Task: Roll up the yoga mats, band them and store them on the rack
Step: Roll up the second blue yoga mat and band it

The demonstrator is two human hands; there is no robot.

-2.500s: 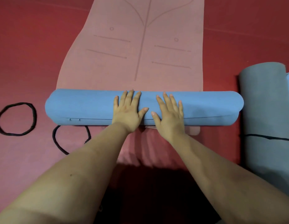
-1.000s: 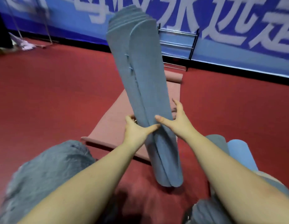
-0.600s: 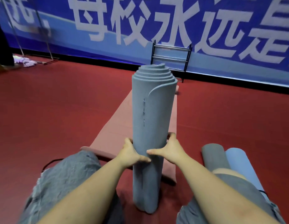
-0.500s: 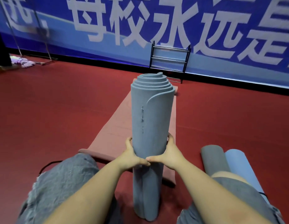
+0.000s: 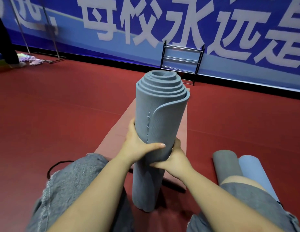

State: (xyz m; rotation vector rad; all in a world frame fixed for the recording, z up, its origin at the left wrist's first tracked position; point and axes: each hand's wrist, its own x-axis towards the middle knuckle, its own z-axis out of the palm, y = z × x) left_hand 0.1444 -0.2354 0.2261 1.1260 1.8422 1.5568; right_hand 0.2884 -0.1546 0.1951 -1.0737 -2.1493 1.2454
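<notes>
A rolled blue-grey yoga mat (image 5: 160, 114) stands upright on the red floor between my knees, its spiral end facing up. My left hand (image 5: 137, 146) grips its left side, thumb laid across the front. My right hand (image 5: 175, 160) grips it from the right, slightly lower. Behind it a pink mat (image 5: 117, 136) lies unrolled on the floor. A black band (image 5: 53, 167) lies on the floor by my left knee, partly hidden. The metal rack (image 5: 181, 57) stands empty at the far wall.
Two rolled mats, a dark grey mat (image 5: 227, 164) and a light blue mat (image 5: 254, 171), lie side by side on the floor to my right. A blue banner wall (image 5: 145, 22) closes the far side. A stand's metal legs (image 5: 50, 39) and some cloth (image 5: 31, 58) are far left.
The rolled mat went from lying flat under my palms to standing on end. Since half a second ago my left hand has slid up the roll and the roll has sunk lower.
</notes>
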